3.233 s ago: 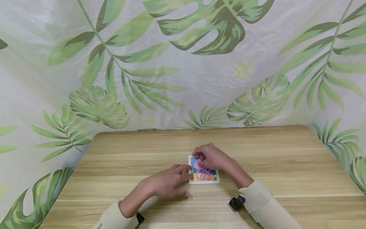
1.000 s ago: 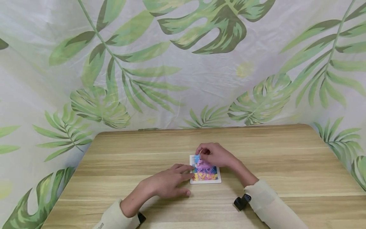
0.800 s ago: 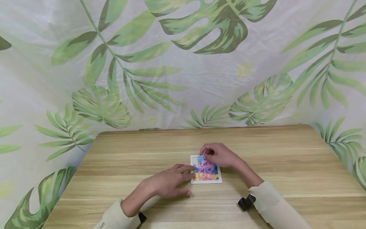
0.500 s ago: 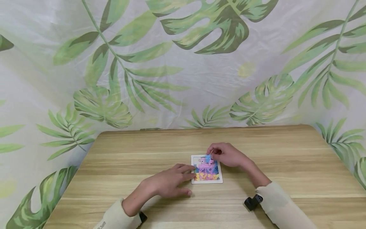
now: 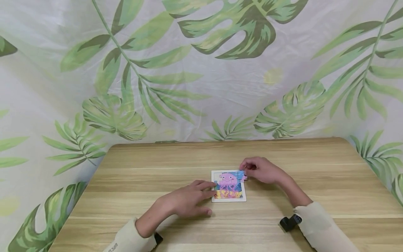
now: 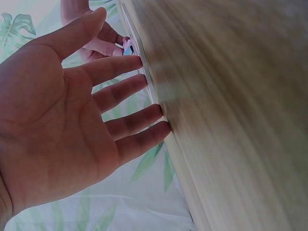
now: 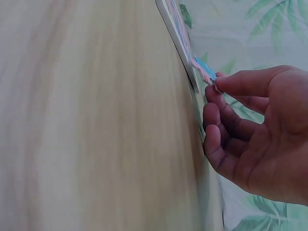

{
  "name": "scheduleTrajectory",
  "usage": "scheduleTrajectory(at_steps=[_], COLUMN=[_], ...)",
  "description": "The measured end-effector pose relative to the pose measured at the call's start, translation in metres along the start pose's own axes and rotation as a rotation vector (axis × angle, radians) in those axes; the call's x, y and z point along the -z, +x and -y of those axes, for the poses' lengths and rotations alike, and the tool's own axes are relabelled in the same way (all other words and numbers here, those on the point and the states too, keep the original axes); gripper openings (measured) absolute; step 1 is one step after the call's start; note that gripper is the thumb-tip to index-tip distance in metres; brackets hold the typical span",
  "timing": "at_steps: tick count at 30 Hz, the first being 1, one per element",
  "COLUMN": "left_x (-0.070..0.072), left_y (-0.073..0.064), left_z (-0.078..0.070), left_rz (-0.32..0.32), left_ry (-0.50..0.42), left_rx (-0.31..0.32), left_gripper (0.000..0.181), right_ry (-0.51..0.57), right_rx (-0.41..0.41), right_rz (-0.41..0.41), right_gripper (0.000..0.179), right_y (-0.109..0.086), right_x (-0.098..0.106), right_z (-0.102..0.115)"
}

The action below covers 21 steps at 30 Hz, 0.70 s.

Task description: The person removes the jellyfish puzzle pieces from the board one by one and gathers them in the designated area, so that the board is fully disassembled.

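Head view: right hand (image 5: 262, 170), fingers pinching blue-and-pink jigsaw piece (image 5: 242, 176); probably light, stiff, best edge-held; left hand (image 5: 189, 201), fingers apart.

Left grip (image 6: 79, 120), fingers extended toward 3 o'clock; right grip (image 6: 106, 40), 11 o'clock, pinching piece (image 6: 127, 47); tabletop (image 6: 231, 120), 3 o'clock.

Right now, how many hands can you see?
2. The left hand touches the left edge of the puzzle board; the right hand pinches a puzzle piece at the board's far right corner. None seem hidden.
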State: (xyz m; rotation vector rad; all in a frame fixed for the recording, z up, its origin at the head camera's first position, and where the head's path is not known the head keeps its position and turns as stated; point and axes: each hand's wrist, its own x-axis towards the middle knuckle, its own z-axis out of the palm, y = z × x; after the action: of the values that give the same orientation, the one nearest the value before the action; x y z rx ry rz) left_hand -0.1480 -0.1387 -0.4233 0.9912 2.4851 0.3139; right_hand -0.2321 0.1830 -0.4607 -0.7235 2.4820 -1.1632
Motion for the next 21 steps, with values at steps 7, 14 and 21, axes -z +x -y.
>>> scheduleTrajectory(at_steps=[7, 14, 21], left_x=[0.0, -0.001, 0.0], left_y=[-0.001, -0.001, -0.001], left_z=[-0.001, -0.001, -0.001], left_rz=[0.001, -0.001, 0.001], left_ry=[0.005, 0.01, 0.011], left_rx=[0.0, -0.004, 0.001], left_gripper=[0.063, 0.064, 0.064], right_ry=[-0.011, -0.045, -0.068], right_rx=[-0.013, -0.009, 0.005], right_rz=[-0.003, -0.004, 0.001], right_gripper=[0.013, 0.014, 0.014], right_y=[-0.01, -0.015, -0.013], right_x=[0.009, 0.016, 0.016], right_z=[-0.008, -0.014, -0.013])
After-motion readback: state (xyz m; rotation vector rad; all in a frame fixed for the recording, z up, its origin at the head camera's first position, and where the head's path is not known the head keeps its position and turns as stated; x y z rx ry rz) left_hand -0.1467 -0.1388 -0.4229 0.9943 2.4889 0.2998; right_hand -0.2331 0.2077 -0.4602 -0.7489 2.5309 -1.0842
